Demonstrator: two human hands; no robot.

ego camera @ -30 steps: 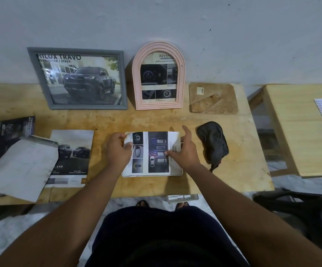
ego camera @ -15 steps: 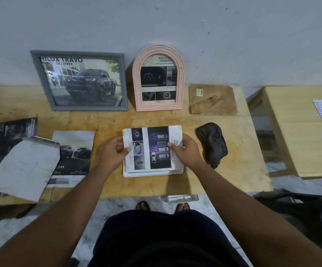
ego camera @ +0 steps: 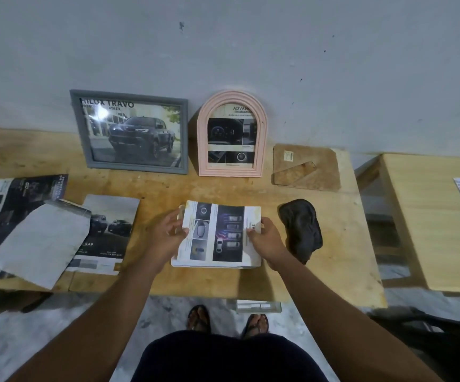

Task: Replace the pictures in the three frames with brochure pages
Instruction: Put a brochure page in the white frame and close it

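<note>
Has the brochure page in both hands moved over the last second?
Yes. The brochure page has lifted and shifted toward the pink arched frame, relative to the dark cloth.

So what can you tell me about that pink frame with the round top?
The pink arched frame looks like ridged plastic or painted wood, flat at the bottom and rounded on top. It stands upright on the wooden table, leaning against the grey wall, between the grey frame and a brown backing board. It holds a brochure page showing car dashboard photos. Neither hand touches it.
</note>
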